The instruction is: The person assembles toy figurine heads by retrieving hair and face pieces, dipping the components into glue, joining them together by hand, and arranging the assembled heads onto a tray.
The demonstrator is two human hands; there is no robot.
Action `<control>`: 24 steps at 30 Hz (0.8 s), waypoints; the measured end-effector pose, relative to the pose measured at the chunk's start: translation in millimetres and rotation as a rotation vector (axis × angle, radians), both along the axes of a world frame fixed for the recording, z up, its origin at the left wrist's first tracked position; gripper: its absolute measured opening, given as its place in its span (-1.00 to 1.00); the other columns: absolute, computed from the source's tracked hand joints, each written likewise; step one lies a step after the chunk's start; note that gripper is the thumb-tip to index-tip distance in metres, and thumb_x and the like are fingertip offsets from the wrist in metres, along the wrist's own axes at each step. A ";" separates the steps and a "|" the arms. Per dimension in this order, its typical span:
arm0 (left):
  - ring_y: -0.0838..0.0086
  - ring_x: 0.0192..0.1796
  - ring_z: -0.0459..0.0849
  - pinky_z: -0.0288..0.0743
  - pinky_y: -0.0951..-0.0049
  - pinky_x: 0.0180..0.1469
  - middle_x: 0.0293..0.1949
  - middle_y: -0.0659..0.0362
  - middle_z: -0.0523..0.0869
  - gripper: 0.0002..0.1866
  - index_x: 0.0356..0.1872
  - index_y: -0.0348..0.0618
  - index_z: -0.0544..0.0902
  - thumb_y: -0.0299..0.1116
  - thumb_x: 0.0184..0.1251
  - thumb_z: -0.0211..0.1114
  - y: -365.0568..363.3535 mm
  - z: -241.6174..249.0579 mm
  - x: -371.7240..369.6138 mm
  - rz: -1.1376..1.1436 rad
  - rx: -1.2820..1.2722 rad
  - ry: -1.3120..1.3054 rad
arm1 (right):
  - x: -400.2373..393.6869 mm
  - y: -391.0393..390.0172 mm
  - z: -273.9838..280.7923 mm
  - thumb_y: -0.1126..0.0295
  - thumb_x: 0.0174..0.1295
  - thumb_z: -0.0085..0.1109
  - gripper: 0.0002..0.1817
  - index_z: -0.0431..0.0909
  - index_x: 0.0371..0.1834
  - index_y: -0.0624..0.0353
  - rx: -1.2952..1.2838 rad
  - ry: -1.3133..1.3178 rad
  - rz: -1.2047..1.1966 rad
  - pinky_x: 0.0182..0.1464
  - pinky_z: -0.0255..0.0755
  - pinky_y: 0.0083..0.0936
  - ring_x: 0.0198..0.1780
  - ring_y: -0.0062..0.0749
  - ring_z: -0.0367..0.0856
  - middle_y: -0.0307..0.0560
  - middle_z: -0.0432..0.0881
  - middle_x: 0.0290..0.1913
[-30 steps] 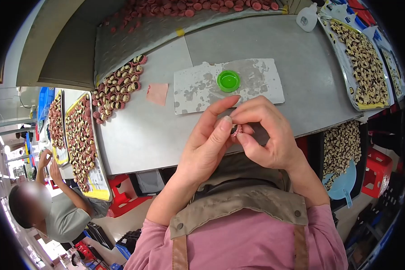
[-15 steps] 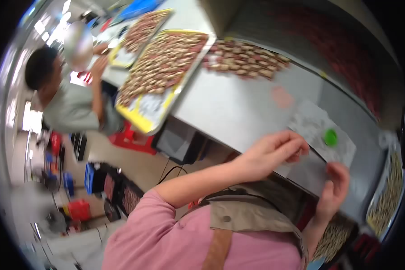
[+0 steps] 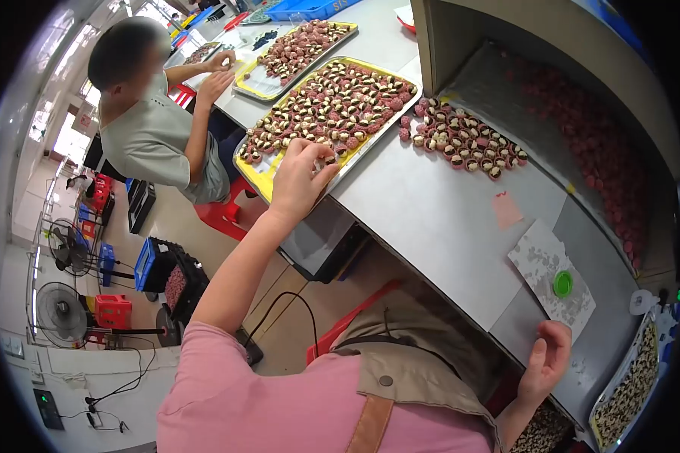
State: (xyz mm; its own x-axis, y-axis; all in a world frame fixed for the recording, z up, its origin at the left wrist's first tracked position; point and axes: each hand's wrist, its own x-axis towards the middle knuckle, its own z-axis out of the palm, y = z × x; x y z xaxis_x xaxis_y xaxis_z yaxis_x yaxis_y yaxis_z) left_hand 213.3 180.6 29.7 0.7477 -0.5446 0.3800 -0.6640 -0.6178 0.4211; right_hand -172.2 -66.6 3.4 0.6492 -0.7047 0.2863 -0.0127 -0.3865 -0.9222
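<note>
Passage: the widest run lies over the bare stretch of surface point(image 3: 423, 215) between the near tray point(image 3: 258, 181) and the white board point(image 3: 535, 249); a flat pink paper point(image 3: 507, 210) lies at its board end. Obstructions: the loose pieces point(image 3: 472, 143) beside the tray; the upright cabinet panel point(image 3: 442, 49) by the tray's far corner; the green cup point(image 3: 562, 284) upon the board.
</note>
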 end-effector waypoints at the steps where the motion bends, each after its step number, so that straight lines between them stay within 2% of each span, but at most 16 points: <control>1: 0.33 -0.31 0.64 0.54 0.35 -0.20 -0.32 0.10 0.57 -0.76 -0.18 -0.20 0.60 -0.37 0.16 0.40 -0.8 -1.6 4.4 0.016 0.025 0.016 | -0.9 0.2 0.0 0.28 0.28 0.16 -0.68 0.47 -0.07 0.32 0.000 0.005 0.008 0.03 0.34 -0.45 -0.07 -0.34 0.42 -0.01 0.46 -0.10; 2: 0.32 -0.32 0.63 0.53 0.33 -0.22 -0.34 0.11 0.57 -0.76 -0.20 -0.19 0.60 -0.37 0.15 0.40 -1.2 -3.8 8.5 0.032 0.050 0.032 | -2.1 0.3 -0.3 0.29 0.28 0.16 -0.69 0.47 -0.07 0.32 0.002 0.009 0.011 0.03 0.34 -0.45 -0.07 -0.34 0.42 -0.01 0.46 -0.10; 3: 0.41 -0.41 0.53 0.42 0.39 -0.35 -0.44 0.14 0.53 -0.73 -0.16 -0.24 0.59 -0.41 0.14 0.41 -2.1 -6.1 11.6 -0.020 -0.003 -0.021 | -2.5 0.1 -0.9 0.29 0.28 0.15 -0.70 0.47 -0.07 0.31 0.003 0.009 0.014 0.03 0.34 -0.45 -0.07 -0.34 0.42 -0.01 0.46 -0.10; 7: 0.44 -0.45 0.56 0.44 0.42 -0.36 -0.45 0.16 0.61 -0.68 -0.10 -0.18 0.57 -0.41 0.12 0.42 -5.7 -1.1 10.0 0.036 0.042 -0.032 | -2.2 -0.3 -1.0 0.32 0.28 0.15 -0.72 0.48 -0.09 0.31 0.023 0.001 0.020 0.02 0.35 -0.46 -0.08 -0.35 0.43 -0.01 0.47 -0.12; 10: 0.31 -0.38 0.62 0.48 0.30 -0.28 -0.43 0.17 0.62 -0.68 -0.13 -0.11 0.55 -0.38 0.09 0.42 -5.4 3.6 3.5 0.076 0.043 0.038 | -2.7 -1.0 -2.1 0.34 0.27 0.15 -0.74 0.48 -0.10 0.31 0.017 -0.001 0.029 0.00 0.37 -0.47 -0.11 -0.36 0.45 -0.03 0.48 -0.14; 14: 0.35 -0.39 0.62 0.49 0.33 -0.31 -0.36 0.16 0.61 -0.70 -0.09 -0.11 0.55 -0.46 0.13 0.35 -10.7 16.0 -11.8 0.086 0.003 -0.005 | -0.6 -0.1 1.0 0.40 0.24 0.17 -0.77 0.49 -0.11 0.31 0.058 -0.024 0.033 -0.01 0.38 -0.48 -0.14 -0.36 0.47 -0.03 0.49 -0.16; 16: 0.37 -0.38 0.63 0.52 0.35 -0.31 -0.32 0.15 0.60 -0.79 -0.16 -0.10 0.60 -0.53 0.16 0.28 -32.9 30.9 -21.8 -0.037 -0.075 -0.032 | -0.6 0.8 2.8 0.44 0.22 0.18 -0.78 0.49 -0.11 0.31 0.081 -0.026 0.035 -0.02 0.38 -0.49 -0.14 -0.37 0.47 -0.03 0.50 -0.17; 18: 0.38 -0.30 0.65 0.50 0.41 -0.28 -0.30 0.15 0.61 -0.81 -0.20 -0.14 0.64 -0.61 0.18 0.22 -62.6 23.4 -16.8 -0.210 -0.181 -0.091 | -1.0 1.2 3.3 0.51 0.20 0.17 -0.80 0.50 -0.13 0.31 0.103 -0.033 0.037 -0.03 0.40 -0.50 -0.13 -0.37 0.48 -0.03 0.51 -0.18; 19: 0.32 -0.25 0.67 0.53 0.35 -0.22 -0.27 0.14 0.62 -0.87 -0.26 -0.15 0.65 -0.59 0.22 0.21 -82.6 27.9 -19.5 -0.249 -0.111 -0.149 | -1.2 1.2 1.7 0.51 0.20 0.17 -0.81 0.50 -0.13 0.31 0.104 -0.036 0.041 -0.03 0.40 -0.50 -0.13 -0.37 0.49 -0.03 0.51 -0.19; 21: 0.18 -0.23 0.65 0.52 0.26 -0.17 -0.24 0.09 0.63 -0.91 -0.24 -0.16 0.63 -0.49 0.27 0.21 -132.6 33.5 -25.0 -0.380 -0.111 -0.053 | -1.7 -0.5 5.6 0.53 0.20 0.15 -0.84 0.50 -0.16 0.31 0.064 -0.044 0.043 -0.03 0.40 -0.50 -0.13 -0.37 0.49 -0.04 0.51 -0.21; 22: 0.14 -0.17 0.65 0.52 0.15 -0.15 -0.24 0.11 0.65 -0.89 -0.28 -0.08 0.64 -0.36 0.19 0.24 -164.0 27.9 -20.4 -0.426 -0.129 -0.083 | -4.6 -0.9 9.7 0.54 0.20 0.14 -0.84 0.50 -0.17 0.31 0.081 -0.056 0.009 -0.03 0.40 -0.50 -0.13 -0.37 0.49 -0.04 0.51 -0.21; 23: 0.11 -0.14 0.65 0.53 0.16 -0.12 -0.25 0.07 0.66 -0.82 -0.23 -0.09 0.64 -0.29 0.18 0.25 -196.0 28.5 -19.9 -0.449 -0.095 0.004 | -9.7 -0.3 14.4 0.54 0.20 0.13 -0.85 0.50 -0.18 0.31 0.100 -0.064 -0.022 -0.02 0.39 -0.51 -0.13 -0.38 0.49 -0.05 0.51 -0.22; 24: 0.07 -0.13 0.65 0.53 0.12 -0.09 -0.24 0.03 0.67 -0.76 -0.16 -0.08 0.64 -0.23 0.23 0.21 -227.8 20.4 -16.5 -0.471 -0.092 -0.078 | -13.1 -1.1 17.5 0.54 0.20 0.12 -0.86 0.50 -0.18 0.30 0.115 -0.078 -0.047 -0.02 0.39 -0.51 -0.13 -0.39 0.49 -0.05 0.51 -0.22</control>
